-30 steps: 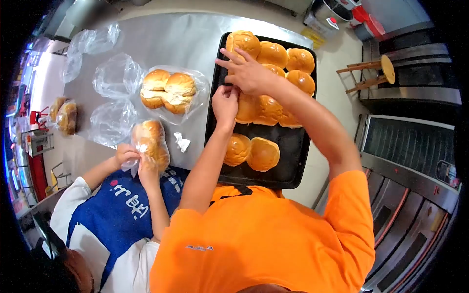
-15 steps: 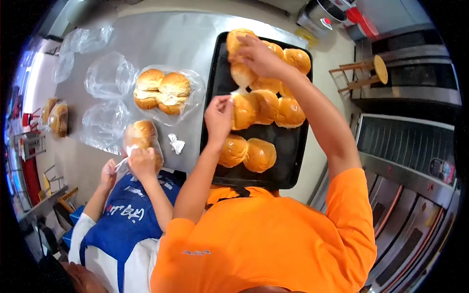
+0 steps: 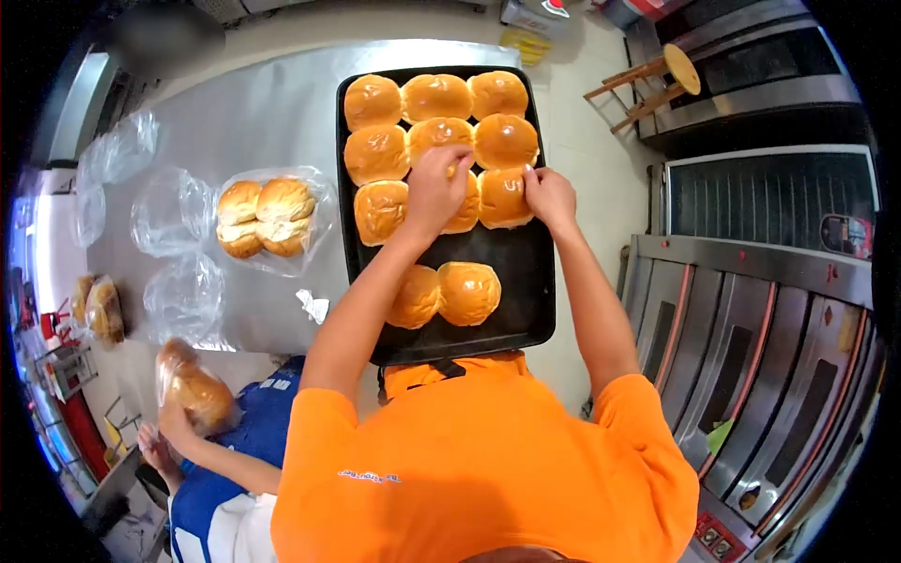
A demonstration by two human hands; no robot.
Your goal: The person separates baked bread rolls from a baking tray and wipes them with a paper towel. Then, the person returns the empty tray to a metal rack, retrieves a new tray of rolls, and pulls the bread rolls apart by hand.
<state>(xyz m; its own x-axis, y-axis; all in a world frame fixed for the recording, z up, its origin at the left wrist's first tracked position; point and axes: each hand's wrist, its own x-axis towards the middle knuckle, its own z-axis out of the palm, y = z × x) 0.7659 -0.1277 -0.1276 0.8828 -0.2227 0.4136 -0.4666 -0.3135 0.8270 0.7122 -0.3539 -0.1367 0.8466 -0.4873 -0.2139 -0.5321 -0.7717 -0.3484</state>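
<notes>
Glossy golden bread buns [image 3: 437, 97] sit in joined rows on a black baking tray [image 3: 519, 310] in front of me. My left hand [image 3: 439, 188] is over the middle bun of the third row, fingers curled closed, with the fingertips near the seam to the right-hand bun. Whether it grips anything is hidden. My right hand [image 3: 551, 197] pinches the outer edge of the right-hand bun [image 3: 504, 199] in that row, close to the tray's right rim. Nearer to me lies a joined pair of buns [image 3: 469, 293], partly covered by my left forearm.
Left of the tray, a clear bag with several buns [image 3: 267, 218] lies on the metal table [image 3: 282, 103], beside flat plastic bags [image 3: 185, 300] and a crumpled white scrap [image 3: 312, 307]. A co-worker at lower left holds bagged bread [image 3: 199, 394]. A wooden stool [image 3: 680, 70] stands at far right.
My right hand has come from the far-left buns to the third row's right end. My left hand has shifted onto that row's middle. The far buns now lie flat. The co-worker's bagged bread moved off the table.
</notes>
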